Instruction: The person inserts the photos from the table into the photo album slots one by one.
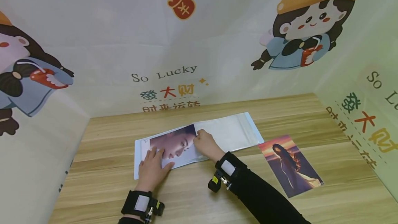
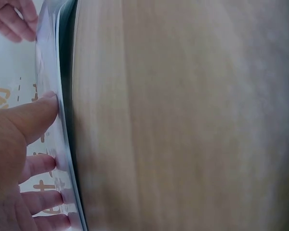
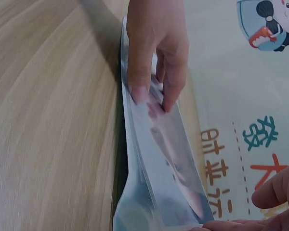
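An opened album with pale blue covers and clear sleeves lies on the table. Over its left page is a portrait photo of a face turned sideways. My left hand rests on the photo's lower left part with fingers spread; in the right wrist view its fingertips press down on the print. With curled fingers, my right hand pinches the photo's right edge near the album's fold. The left wrist view shows the album edge-on, beside the left thumb.
A second photo, with a long-haired figure against a sunset, lies on the wood-grain table to the right of the album. Printed cloth walls with cartoon figures and lettering enclose the back and sides.
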`<action>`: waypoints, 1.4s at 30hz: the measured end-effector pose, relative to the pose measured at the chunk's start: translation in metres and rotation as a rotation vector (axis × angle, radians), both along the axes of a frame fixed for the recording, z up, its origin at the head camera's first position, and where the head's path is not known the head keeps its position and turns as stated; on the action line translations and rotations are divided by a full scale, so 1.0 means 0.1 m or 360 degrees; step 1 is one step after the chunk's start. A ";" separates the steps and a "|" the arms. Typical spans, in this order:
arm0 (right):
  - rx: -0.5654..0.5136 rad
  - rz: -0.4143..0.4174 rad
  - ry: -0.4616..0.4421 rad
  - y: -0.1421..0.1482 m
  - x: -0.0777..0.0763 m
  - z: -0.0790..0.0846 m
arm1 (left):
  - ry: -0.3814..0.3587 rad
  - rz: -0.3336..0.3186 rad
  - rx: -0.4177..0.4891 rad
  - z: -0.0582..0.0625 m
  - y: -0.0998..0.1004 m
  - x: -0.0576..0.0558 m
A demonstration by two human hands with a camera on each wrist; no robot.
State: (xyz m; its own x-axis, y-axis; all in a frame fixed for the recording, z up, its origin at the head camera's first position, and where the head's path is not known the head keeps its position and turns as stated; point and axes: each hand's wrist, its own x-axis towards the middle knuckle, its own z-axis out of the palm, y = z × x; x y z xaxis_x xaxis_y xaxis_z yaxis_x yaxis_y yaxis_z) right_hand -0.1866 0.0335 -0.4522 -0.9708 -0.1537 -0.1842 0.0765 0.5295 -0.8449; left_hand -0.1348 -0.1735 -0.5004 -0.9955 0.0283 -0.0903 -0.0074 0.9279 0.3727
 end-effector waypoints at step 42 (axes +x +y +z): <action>0.0812 -0.0258 0.0057 1.93 0.01 -0.18 | -0.0011 0.0014 0.0001 -0.03 0.02 0.01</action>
